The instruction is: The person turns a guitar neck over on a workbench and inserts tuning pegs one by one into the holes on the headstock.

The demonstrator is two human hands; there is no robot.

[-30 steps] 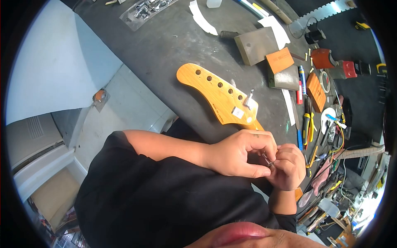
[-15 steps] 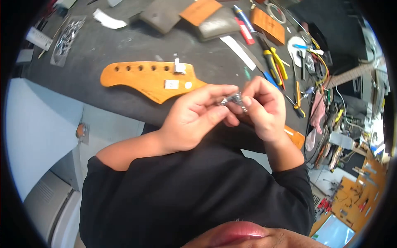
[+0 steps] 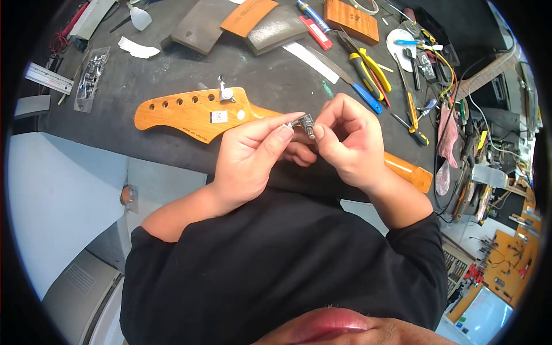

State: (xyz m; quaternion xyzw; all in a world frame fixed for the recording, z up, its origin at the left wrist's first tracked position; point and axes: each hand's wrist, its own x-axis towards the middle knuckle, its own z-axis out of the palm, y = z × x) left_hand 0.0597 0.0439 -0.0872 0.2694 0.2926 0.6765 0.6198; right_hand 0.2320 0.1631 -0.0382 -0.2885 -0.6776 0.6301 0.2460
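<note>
Between my two hands is a small metal tuning machine. My left hand pinches its knob end between thumb and index finger. The thumb and fingers of my right hand close on its other side. Behind my hands lies a wooden guitar neck, its headstock to the left with a row of holes, a small white label and a round pale spot. One tuning machine sits at the hole nearest the neck. My hands and forearms hide the middle of the neck; its heel shows at the right.
A plastic bag of metal parts lies at the left of the dark table. Farther back are grey blocks and a wooden block. Yellow-handled pliers, a blue-handled tool and cables are at the right.
The view has swung round, so the neck now lies more level and farther left. My hands have come up from the table's edge with the tuning machine, which now shows more clearly.
</note>
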